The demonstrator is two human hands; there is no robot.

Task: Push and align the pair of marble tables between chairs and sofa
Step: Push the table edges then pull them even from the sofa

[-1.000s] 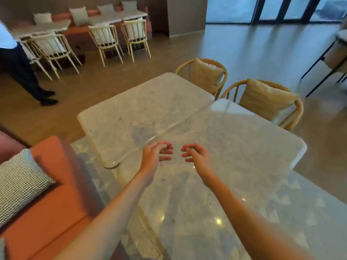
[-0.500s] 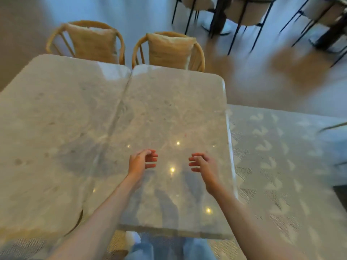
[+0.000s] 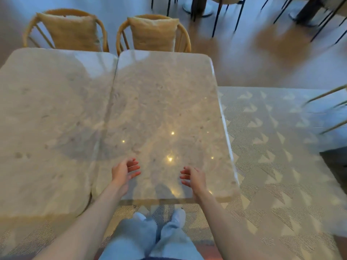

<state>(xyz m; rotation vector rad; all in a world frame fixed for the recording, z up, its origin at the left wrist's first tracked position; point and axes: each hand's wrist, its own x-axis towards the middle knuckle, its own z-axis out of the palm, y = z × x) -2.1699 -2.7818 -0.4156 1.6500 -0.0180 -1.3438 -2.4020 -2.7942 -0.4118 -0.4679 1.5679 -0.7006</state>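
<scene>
Two pale marble tables stand side by side with their long edges touching. The right table (image 3: pixel 165 94) lies straight ahead of me, the left table (image 3: pixel 48 113) beside it. Their far ends meet evenly; the left table's near end reaches closer to me. My left hand (image 3: pixel 124 172) and my right hand (image 3: pixel 194 178) hover over the right table's near end, palms facing each other, fingers loosely spread, holding nothing. Two wooden chairs with tan cushions, the left chair (image 3: pixel 69 29) and the right chair (image 3: pixel 155 32), sit at the far ends. The sofa is out of view.
A patterned grey rug (image 3: pixel 272 147) lies under the tables and stretches right. My legs and shoes (image 3: pixel 159 218) stand at the right table's near edge. Dark-legged chairs and table bases (image 3: pixel 202 8) stand on the wooden floor beyond. Thin chair legs (image 3: pixel 330 109) enter from the right.
My view swung right from the sofa side and now faces the right table head-on. My hands drew further apart and came closer to the near edge.
</scene>
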